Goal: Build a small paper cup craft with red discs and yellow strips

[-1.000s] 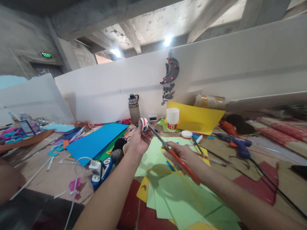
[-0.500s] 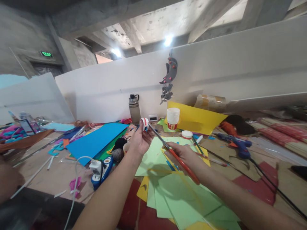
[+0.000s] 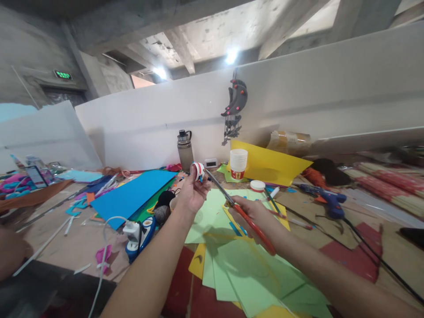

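Raised over the table, my left hand is closed on a small, round white paper cup piece with red stripes and a bit of blue at its lower edge. My right hand grips scissors with red-orange handles. Their long metal blades point up and left, with the tips close to the right side of the cup piece; whether they touch it I cannot tell. Beneath both hands lie light green paper sheets with blue and yellow scraps.
A stack of paper cups stands behind the hands, near a bottle and yellow card. Blue card and a power strip are on the left. A glue gun with a cord lies right. A grey moon ornament hangs behind.
My left hand and the cup piece have shifted very slightly left, and the cup piece has turned a little. The scissors have barely moved. The hanging ornament has swung slightly right.
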Action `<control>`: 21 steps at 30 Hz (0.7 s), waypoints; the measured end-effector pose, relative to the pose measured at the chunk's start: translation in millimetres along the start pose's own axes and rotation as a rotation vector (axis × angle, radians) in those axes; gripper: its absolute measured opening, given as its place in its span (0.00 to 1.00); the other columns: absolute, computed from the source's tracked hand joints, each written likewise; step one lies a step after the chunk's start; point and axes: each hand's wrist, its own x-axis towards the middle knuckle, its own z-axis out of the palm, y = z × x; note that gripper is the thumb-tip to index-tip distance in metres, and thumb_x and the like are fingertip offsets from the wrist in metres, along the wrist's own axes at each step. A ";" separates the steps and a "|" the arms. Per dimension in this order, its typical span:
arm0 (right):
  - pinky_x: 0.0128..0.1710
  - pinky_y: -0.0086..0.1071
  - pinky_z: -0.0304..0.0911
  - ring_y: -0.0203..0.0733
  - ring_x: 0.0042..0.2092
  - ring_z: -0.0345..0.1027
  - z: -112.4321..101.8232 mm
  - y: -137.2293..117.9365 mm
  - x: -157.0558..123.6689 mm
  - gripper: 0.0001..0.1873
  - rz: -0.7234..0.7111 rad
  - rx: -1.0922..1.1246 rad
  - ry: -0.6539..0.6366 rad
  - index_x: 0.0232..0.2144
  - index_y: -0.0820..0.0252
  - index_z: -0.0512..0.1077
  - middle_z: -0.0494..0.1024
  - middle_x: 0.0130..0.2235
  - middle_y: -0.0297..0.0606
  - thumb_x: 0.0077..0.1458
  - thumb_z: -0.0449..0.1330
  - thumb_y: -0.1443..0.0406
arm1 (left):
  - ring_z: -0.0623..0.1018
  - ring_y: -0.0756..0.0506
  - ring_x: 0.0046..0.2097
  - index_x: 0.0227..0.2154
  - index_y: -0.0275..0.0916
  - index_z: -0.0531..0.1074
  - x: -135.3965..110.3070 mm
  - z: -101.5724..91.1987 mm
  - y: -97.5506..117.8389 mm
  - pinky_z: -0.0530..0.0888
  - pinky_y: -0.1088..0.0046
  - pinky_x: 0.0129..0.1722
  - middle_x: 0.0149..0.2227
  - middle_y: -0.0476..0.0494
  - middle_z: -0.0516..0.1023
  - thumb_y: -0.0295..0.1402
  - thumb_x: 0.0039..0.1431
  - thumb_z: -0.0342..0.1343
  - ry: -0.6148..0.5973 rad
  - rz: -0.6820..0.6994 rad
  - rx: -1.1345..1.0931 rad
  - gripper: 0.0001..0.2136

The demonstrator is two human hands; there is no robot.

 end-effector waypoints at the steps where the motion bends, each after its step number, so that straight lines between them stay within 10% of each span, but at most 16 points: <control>1: 0.10 0.21 0.47 0.29 0.12 0.52 0.1 0.6 0.1 0.08 0.051 0.051 0.010 0.31 0.57 0.66 0.58 0.14 0.24 0.50 0.52 0.60 | 0.72 0.53 0.25 0.29 0.35 0.71 0.2 -0.9 0.7 0.65 0.79 0.21 0.25 0.48 0.74 0.31 0.51 0.59 0.024 0.014 0.032 0.05; 21: 0.13 0.23 0.51 0.27 0.17 0.54 -14.9 17.0 17.4 0.40 -0.055 0.572 0.227 0.49 0.55 0.56 0.72 0.27 0.30 0.35 0.68 0.55 | 0.72 0.51 0.30 0.32 0.34 0.71 -17.2 2.8 -24.0 0.67 0.75 0.30 0.30 0.46 0.74 0.35 0.41 0.64 -0.351 -0.080 0.945 0.15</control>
